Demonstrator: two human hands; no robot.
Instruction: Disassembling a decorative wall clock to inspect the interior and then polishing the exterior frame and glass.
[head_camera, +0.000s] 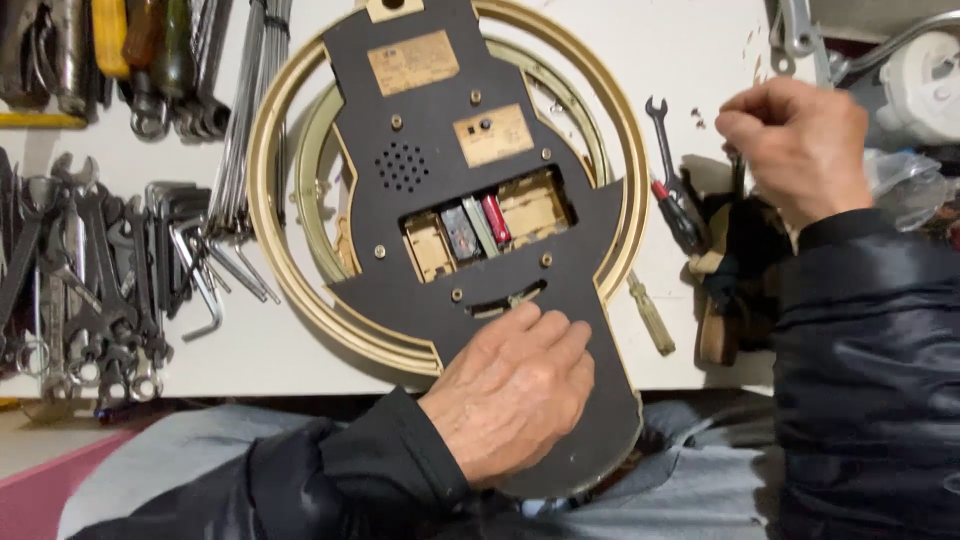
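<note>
Along the left edge of the white bench (690, 40) lie wrenches (90, 290) and hex keys (200, 260). Beside them a clock (440, 200) lies face-down, half on the person's lap, long axis running from top slightly left down to lower right. Left hand (510, 395) presses flat, fingers spread, on its dark back panel. Right hand (795, 145) curls closed around a small tool above scattered screwdrivers (680, 215).

Wrenches (90, 270) left, screwdrivers (680, 215) right

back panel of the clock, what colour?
Dark brown, nearly black back panel, under the left hand; head view shows it.
</note>
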